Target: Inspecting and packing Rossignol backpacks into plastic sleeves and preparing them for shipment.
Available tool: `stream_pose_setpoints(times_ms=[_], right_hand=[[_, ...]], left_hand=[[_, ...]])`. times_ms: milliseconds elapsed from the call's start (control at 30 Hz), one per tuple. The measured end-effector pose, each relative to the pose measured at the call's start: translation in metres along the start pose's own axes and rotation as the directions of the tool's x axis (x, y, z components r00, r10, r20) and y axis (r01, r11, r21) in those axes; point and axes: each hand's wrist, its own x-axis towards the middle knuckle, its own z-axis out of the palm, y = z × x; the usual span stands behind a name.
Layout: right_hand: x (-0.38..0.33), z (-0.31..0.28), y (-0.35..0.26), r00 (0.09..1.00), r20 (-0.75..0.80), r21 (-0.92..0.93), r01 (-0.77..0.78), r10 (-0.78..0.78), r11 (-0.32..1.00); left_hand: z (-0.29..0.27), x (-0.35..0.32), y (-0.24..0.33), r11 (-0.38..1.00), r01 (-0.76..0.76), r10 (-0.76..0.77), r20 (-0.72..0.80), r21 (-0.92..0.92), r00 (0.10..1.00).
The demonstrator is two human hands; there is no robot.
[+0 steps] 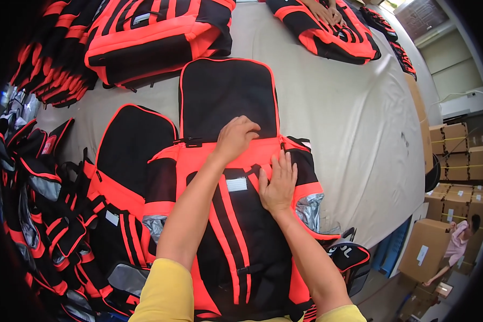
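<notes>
Backpack (pixel 263 236) fabric in black and coral red lies spread on the pale cloth (pixel 354 129) directly before the person, its black flap (pixel 226 91) opened out toward the far side. The left hand (pixel 236 140) rests over the seam where flap meets body, fingers bent; whether it pinches any fabric I cannot tell. The right hand (pixel 278 185) grips nothing: it lies open on the bag's right upper part, fingers pointing to the far side, just beside a white label (pixel 236 184).

Several small things look able to cause trouble. A dark zip end (pixel 190 143) sits at the flap's left corner, and if the flap were pulled askew the zip could twist or catch cloth. The right side pocket (pixel 309 210) gapes, silver lining showing, so a sideways push might fold it under the body. On the left, a second backpack (pixel 137 145) (its flap open too) lies right up against this one; dragging either could hook a strap or pocket edge on the other. Pressing unevenly with the right hand might also skew the long straps (pixel 228 225) down the middle. The co-worker's hands (pixel 327 13), at the far right on another bag (pixel 333 40), are well apart and seem unlikely to interfere.
</notes>
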Motion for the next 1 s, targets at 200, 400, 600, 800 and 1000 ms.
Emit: stream_pose_setpoints(times_ms=[200,400,600,800,1000], right_hand=[[0.016,-0.011,-0.003,0.999,-0.044,0.006,0.01,-0.01,1.0],[-0.006,0.003,-0.006,0.996,-0.079,-0.01,0.027,-0.028,1.0],[-0.007,-0.007,-0.006,0.995,-0.097,-0.057,0.029,-0.035,0.998],[0.001,-0.001,-0.004,0.999,-0.046,-0.032,0.024,-0.025,0.999],[0.01,-0.004,0.003,0.999,-0.045,-0.016,-0.004,0.003,1.0]], left_hand=[[-0.008,0.01,0.017,0.973,-0.188,0.186,0.032,0.13,0.982],[0.006,-0.013,0.004,0.976,-0.146,0.15,-0.01,0.162,0.989],[0.006,-0.006,0.013,0.918,-0.293,0.302,0.007,0.269,0.953],[0.017,0.006,-0.002,0.985,-0.121,0.128,-0.048,0.122,0.991],[-0.018,0.028,0.039,0.451,0.215,-0.733,-0.222,-0.866,0.643]])
